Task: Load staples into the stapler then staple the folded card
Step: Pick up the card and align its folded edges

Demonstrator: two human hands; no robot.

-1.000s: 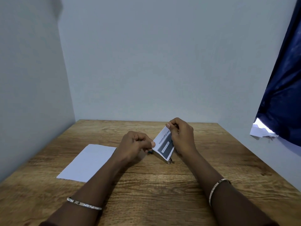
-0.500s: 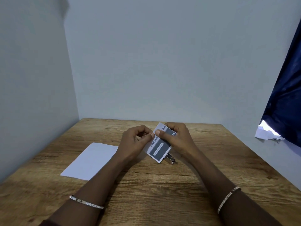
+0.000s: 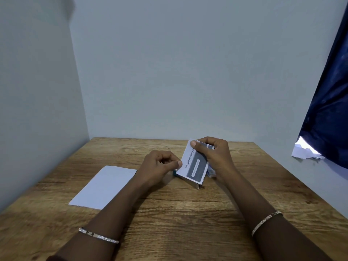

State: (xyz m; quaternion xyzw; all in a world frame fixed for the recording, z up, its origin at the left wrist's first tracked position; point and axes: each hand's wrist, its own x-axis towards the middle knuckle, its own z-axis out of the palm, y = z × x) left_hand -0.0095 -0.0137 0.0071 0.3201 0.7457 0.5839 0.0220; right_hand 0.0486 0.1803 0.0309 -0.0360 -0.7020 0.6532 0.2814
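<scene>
One folded card [image 3: 195, 166] — white, grey-panelled, printed — pinched in right hand [image 3: 214, 155].

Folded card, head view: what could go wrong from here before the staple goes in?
1. The folded card hides most of the stapler, so only its metal end shows; aligned blind, the staple could land off the intended spot.
2. The left hand and right hand pinch the card only at its edges; it may slip or unfold when one lets go to press.
3. Whether staples are loaded cannot be seen.
</scene>
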